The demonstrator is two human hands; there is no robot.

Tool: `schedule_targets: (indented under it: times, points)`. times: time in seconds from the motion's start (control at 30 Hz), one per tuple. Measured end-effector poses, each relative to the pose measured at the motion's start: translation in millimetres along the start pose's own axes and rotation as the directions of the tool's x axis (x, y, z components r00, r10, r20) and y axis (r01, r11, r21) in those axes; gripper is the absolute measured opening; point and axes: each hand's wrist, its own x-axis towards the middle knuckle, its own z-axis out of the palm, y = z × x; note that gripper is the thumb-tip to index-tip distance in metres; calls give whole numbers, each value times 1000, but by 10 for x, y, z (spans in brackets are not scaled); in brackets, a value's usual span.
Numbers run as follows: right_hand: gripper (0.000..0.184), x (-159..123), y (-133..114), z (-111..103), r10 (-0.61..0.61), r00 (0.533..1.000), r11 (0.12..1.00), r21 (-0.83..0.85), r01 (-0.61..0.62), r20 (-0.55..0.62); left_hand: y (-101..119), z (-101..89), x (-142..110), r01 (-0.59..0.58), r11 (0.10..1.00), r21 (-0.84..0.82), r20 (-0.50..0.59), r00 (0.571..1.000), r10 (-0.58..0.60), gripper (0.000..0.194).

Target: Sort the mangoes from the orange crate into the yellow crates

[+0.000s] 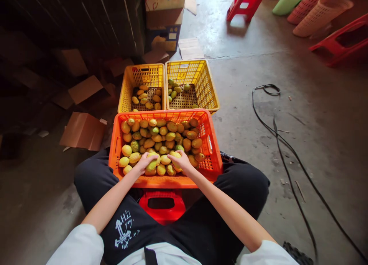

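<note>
An orange crate (214, 157) full of yellow-green and orange-brown fruits sits on the floor between my knees. My left hand (144, 161) rests over a yellow-green fruit (151, 166) near the crate's front edge, fingers curled on it. My right hand (182, 160) grips another yellow fruit (176, 155) just to the right. Behind the orange crate stand two yellow crates: the left one (128, 89) holds several orange-brown fruits, the right one (209, 89) holds several greener fruits.
A red stool (161, 214) is under me. Flattened cardboard (82, 131) lies on the floor to the left, and cardboard boxes (164, 16) stand behind. A black cable (283, 142) snakes across the concrete on the right. Red stools (245, 2) and plastic baskets (320, 14) are far right.
</note>
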Motion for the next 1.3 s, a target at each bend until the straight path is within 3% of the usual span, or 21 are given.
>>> schedule_targets:
  times: [0.17, 0.33, 0.5, 0.6, 0.73, 0.97, 1.2, 1.3]
  points:
    - [37, 5, -4, -7, -14, 999, 1000, -22, 13, -44, 66, 34, -35, -1, 1000, -15, 49, 999, 1, 32]
    - [23, -51, -78, -29, -28, 1000, 999, 42, 28, 0, 133, 81, -68, 24, 1000, -15, 52, 998, -23, 24]
    - [25, -53, -91, -31, -80, 996, 997, 0, 80, 25, 178, 113, -76, 90, 995, -54, 3, 996, -90, 24]
    - [28, -35, -62, -24, -63, 997, 997, 46, 61, 40, 192, 110, -90, 125, 992, -20, 30, 992, -125, 26]
    - [37, -19, -29, -24, 15, 1000, 993, 116, -18, 28, 160, 99, -111, 87, 996, 20, 56, 995, -88, 29]
    - [53, -48, -35, -46, -61, 998, 996, 61, 60, 9, 75, 43, -52, 25, 998, 52, -16, 1000, -24, 50]
    - [52, -106, -77, -24, 3, 998, 996, 90, -10, 68, 76, -1, -9, -14, 1000, -18, 16, 1000, 14, 40]
    - [46, -117, -85, -4, 35, 999, 990, 137, -39, 35, 90, 2, -4, -35, 999, 1, 4, 999, 35, 37]
